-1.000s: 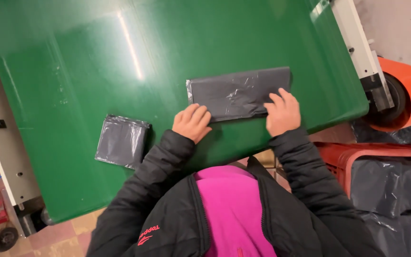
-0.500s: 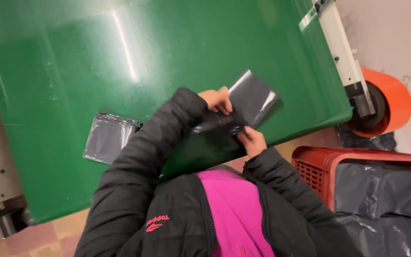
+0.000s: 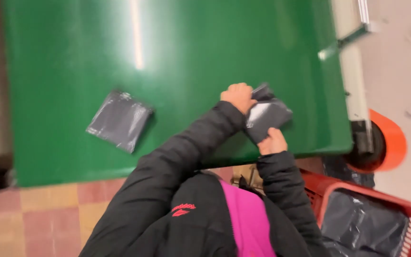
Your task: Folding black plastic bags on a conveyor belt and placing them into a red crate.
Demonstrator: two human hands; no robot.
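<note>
A folded dark bag [image 3: 120, 121] lay on the green worktop [image 3: 177, 57]; a red basket [image 3: 405, 209] of dark bags stood beside that worktop's corner

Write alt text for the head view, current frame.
Seen from above, a person in a black jacket holds a folded dark plastic bag between left hand and right hand over a green table. Another folded dark bag lies flat further left; a red basket of dark bags sits at lower right.

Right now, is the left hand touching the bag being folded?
Touching. The head view shows the left hand gripping the dark bag at its top edge.
</note>
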